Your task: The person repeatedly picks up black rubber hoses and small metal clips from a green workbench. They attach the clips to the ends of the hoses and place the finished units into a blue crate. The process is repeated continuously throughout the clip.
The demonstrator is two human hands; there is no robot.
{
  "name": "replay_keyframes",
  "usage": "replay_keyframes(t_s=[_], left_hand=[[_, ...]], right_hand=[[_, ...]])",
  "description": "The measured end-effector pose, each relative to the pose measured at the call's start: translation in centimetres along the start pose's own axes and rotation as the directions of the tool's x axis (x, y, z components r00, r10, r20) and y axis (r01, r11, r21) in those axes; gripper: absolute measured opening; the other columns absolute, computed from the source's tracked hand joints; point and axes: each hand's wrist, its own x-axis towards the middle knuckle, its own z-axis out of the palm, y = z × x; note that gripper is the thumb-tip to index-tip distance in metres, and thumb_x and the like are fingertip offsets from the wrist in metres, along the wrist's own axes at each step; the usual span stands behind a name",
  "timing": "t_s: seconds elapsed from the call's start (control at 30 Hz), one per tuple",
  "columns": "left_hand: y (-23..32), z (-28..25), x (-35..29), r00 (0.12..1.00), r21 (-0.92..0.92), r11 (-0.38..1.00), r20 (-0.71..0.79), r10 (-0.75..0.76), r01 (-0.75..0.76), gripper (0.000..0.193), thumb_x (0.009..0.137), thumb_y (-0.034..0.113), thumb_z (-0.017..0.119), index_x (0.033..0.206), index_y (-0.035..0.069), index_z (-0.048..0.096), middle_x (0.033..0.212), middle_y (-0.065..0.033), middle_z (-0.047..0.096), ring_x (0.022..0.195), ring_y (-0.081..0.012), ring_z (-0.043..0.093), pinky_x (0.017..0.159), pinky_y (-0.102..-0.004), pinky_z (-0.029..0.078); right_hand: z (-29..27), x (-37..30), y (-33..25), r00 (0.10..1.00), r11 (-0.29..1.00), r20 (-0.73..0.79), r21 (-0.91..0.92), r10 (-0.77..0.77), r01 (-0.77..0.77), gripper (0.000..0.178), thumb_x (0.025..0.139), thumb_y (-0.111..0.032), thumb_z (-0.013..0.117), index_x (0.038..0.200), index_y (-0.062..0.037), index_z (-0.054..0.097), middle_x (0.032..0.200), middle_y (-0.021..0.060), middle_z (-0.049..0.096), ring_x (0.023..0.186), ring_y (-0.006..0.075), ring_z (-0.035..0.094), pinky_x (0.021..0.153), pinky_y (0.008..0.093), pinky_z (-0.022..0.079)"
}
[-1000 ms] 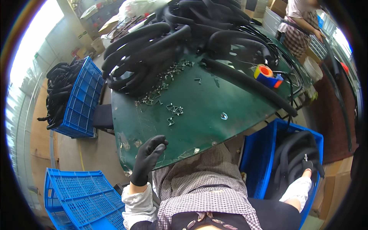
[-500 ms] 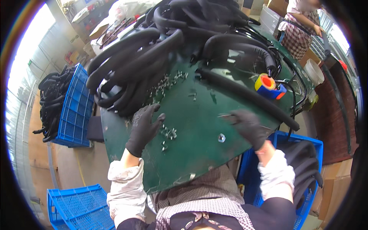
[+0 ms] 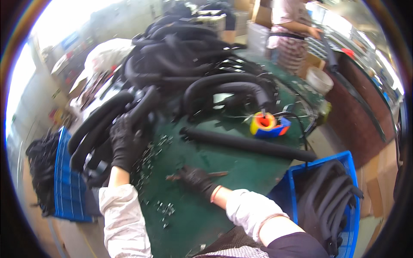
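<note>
We see a thin, brown, stick-like tool [image 3: 220, 174] over the green tabletop [image 3: 193, 223], the fingers of our black-gloved right hand [image 3: 195, 179] curled around its middle. Our black-gloved left hand [image 3: 123, 144] is at thick, curved, matte-black foam tubes [image 3: 101, 114]; we cannot tell whether its fingers grip. Small, bent, shiny metal clips [image 3: 165, 208] lie scattered nearby. Blue plastic crates at right [image 3: 293, 195] and far left [image 3: 71, 185] hold more black, bendy lengths [image 3: 320, 198].
</note>
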Motion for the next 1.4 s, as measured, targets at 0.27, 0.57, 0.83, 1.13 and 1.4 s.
replay_keyframes(t_s=[0.27, 0.57, 0.83, 1.13, 1.4], left_hand=[[0.9, -1.2, 2.8, 0.991, 0.067, 0.989, -0.041, -0.13, 0.132, 0.038, 0.073, 0.038, 0.07, 0.09, 0.006, 0.059, 0.092, -0.0156, 0.061, 0.091, -0.037, 0.059, 0.081, -0.0483, 0.045], [0.6, -15.6, -2.8, 0.83, -0.472, 0.881, -0.474, -0.294, 0.043, 0.031, 0.09, 0.021, 0.068, 0.112, 0.001, 0.06, 0.093, -0.0095, 0.063, 0.086, -0.0209, 0.061, 0.079, -0.0325, 0.048], [-1.7, -32.1, -21.6, 0.504, -0.769, 0.598, -0.433, -0.748, 0.227, 0.04, 0.101, 0.022, 0.045, 0.136, 0.004, 0.048, 0.129, -0.0167, 0.054, 0.113, -0.0264, 0.054, 0.098, -0.0395, 0.041], [0.1, -33.3, -46.2, 0.294, -0.971, 0.143, -0.083, -0.952, 0.189, 0.052, 0.101, 0.037, 0.041, 0.132, -0.004, 0.047, 0.1, -0.0154, 0.061, 0.08, -0.0283, 0.06, 0.072, -0.0353, 0.054], [4.7, -26.6, -50.6, -0.067, -0.947, 0.009, -0.032, -0.997, 0.322, 0.044, 0.098, 0.031, 0.044, 0.128, -0.001, 0.05, 0.094, -0.0113, 0.062, 0.077, -0.0272, 0.062, 0.069, -0.0391, 0.052]], right_hand=[[-1.4, 0.4, -1.3, 0.99, 0.997, 0.118, -0.004, 0.08, -0.08, 0.025, 0.084, -0.019, 0.057, 0.104, -0.0046, 0.059, 0.099, 0.0172, 0.06, 0.079, 0.0347, 0.067, 0.061, 0.0447, 0.055], [-1.7, -0.2, -1.6, 0.984, 0.986, 0.067, -0.039, 0.162, -0.16, 0.024, 0.088, -0.021, 0.055, 0.11, -0.0099, 0.056, 0.106, 0.0154, 0.059, 0.081, 0.0364, 0.067, 0.065, 0.0467, 0.056], [-1.0, -0.9, -2.2, 0.996, 0.989, 0.019, -0.121, 0.092, -0.089, 0.022, 0.088, -0.024, 0.055, 0.106, -0.0109, 0.058, 0.1, 0.013, 0.061, 0.081, 0.0351, 0.067, 0.066, 0.0461, 0.056], [-6.5, -5.8, -7.8, 0.991, 0.974, 0.098, 0.202, 0.087, -0.105, 0.016, 0.09, -0.021, 0.059, 0.098, -0.007, 0.062, 0.084, 0.0119, 0.066, 0.075, 0.0257, 0.066, 0.063, 0.0389, 0.052], [-7.7, -11.0, -20.6, 0.823, 0.409, 0.566, 0.764, -0.054, -0.499, 0.016, 0.096, -0.014, 0.056, 0.105, -0.0013, 0.06, 0.079, -0.0047, 0.056, 0.07, 0.0049, 0.05, 0.065, 0.0231, 0.045]])
